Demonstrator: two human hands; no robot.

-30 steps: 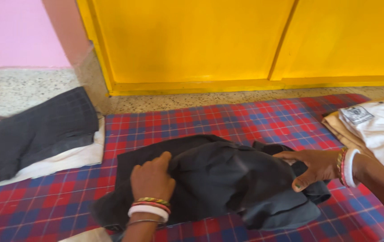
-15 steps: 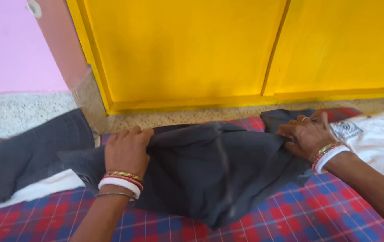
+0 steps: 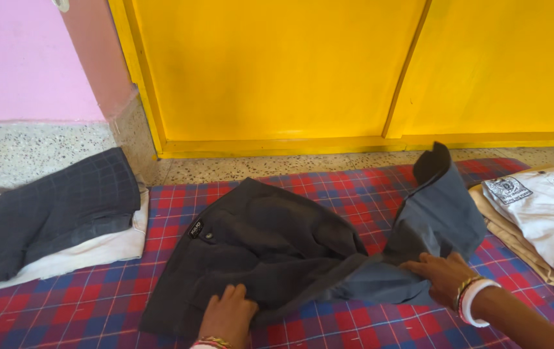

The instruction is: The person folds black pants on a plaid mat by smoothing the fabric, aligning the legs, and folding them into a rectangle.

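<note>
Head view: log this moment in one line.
left hand flat on dark trousers | right hand pressing trouser leg | on checked cloth

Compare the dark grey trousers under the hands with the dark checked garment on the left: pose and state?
The dark grey trousers lie spread and rumpled on the red-blue checked cloth, one leg lifted; the dark checked garment is folded flat on a white garment. Left hand and right hand press the trousers; nothing touches the checked garment. Both are dark fabric.

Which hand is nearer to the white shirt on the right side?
Right. The right hand lies on the grey trousers, just left of the white shirt. The left hand presses the trousers much farther left.
</note>
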